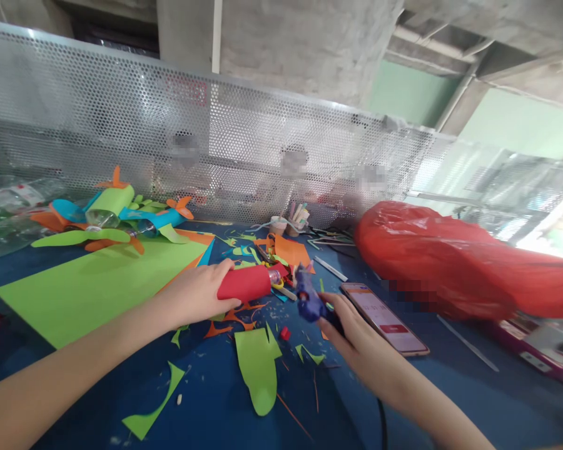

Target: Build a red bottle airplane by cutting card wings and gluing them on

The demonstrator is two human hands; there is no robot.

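My left hand (204,289) is wrapped round a small plastic bottle covered in red paper (244,283), its clear neck pointing right. In my right hand (349,322) is a blue hot glue gun (308,299), blurred, with its nozzle up and close to the bottle's neck. A black cord (382,422) runs down below my right wrist. Under and between my hands lie a green paper cutout (258,369), a small red piece (285,334) and orange scraps (232,319). Scissors with a yellow handle (278,285) are partly hidden behind the bottle.
Paper-covered bottles with petal-like blades (110,203) stand at left on green sheets (94,287), beside clear bottles (9,212). A phone (385,319) lies right of my right hand, before a big red plastic bag (450,262). Cups of pens (293,222) stand by the perforated metal screen (263,144).
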